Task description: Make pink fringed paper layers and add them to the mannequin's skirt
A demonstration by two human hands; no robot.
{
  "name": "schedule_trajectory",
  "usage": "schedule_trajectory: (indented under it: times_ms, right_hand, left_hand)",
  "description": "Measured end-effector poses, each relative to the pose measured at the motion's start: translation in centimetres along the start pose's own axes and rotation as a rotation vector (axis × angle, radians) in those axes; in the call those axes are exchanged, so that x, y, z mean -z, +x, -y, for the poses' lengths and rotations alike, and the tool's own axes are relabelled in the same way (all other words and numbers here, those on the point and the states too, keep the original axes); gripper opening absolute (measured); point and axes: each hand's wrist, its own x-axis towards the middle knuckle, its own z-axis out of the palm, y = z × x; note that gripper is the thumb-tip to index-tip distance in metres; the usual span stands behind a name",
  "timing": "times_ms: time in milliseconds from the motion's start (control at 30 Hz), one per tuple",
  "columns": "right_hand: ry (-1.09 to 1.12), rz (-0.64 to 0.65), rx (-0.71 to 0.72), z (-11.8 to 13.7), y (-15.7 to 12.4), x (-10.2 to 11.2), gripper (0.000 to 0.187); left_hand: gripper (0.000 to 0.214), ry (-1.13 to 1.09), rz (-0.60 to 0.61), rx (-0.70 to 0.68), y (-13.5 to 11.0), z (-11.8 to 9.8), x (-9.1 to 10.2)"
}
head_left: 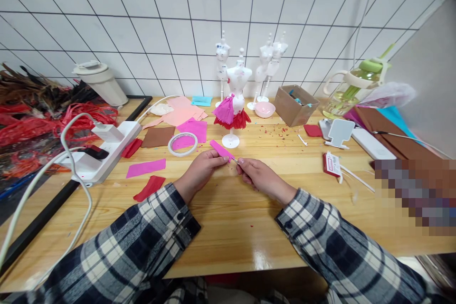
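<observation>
My left hand (206, 169) pinches a folded strip of bright pink crepe paper (220, 149) above the middle of the table. My right hand (259, 175) is closed around a thin metal tool, which looks like small scissors (235, 160); its tip meets the strip's right end, and the handles are hidden in my fingers. Just beyond stands a small white dress-form mannequin (239, 78), dressed in a pink paper piece (225, 109) over a red fringed skirt (240, 119). A roll of double-sided tape (182, 144) lies left of the strip, near a loose pink strip (146, 168) and a red piece (149, 188).
Several white mannequins (223, 57) stand by the tiled wall. A pink bowl (264, 109) and a cardboard box (296, 105) are behind my hands. On the left are a power strip (103, 152) with cables and a cup (101, 83); on the right, a phone stand (340, 133) and a jug (351, 90).
</observation>
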Motion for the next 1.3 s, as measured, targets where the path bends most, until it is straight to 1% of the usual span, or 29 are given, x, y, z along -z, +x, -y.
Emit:
schedule_trajectory:
  times_ms: [200, 333, 567, 700, 767, 900, 1100, 1300]
  right_hand:
    - [0.041, 0.009, -0.015, 0.3, -0.1, -0.1, 0.044]
    - [0.068, 0.02, -0.019, 0.5, -0.2, -0.1, 0.045]
    - [0.063, 0.027, -0.039, 0.3, -0.1, 0.0, 0.044]
    - [0.063, -0.004, -0.066, 0.1, -0.2, -0.2, 0.042]
    - [0.076, -0.018, -0.06, 0.0, -0.2, -0.4, 0.04]
    - [0.139, -0.006, -0.043, -0.1, -0.1, -0.8, 0.036]
    - [0.146, 0.019, -0.013, 0.0, -0.2, -1.0, 0.036]
    - [0.162, 0.017, -0.001, -0.2, -0.1, -1.1, 0.035]
  left_hand:
    - [0.019, -0.004, 0.003, -0.001, 0.1, 0.2, 0.2]
    - [0.019, -0.02, -0.007, 0.009, 0.0, 0.0, -0.1]
    - [0.02, -0.03, -0.051, 0.009, 0.0, -0.4, -0.4]
    - [0.02, -0.042, -0.085, -0.009, 0.1, -0.3, -0.4]
    - [0.022, -0.04, -0.1, -0.02, 0.1, -0.2, -0.5]
    - [0.023, -0.002, -0.097, -0.03, -0.1, -0.1, -0.6]
    - [0.022, 0.029, -0.108, -0.04, -0.1, -0.1, -0.6]
    - [0.023, 0.054, -0.108, -0.049, 0.1, 0.0, -0.4]
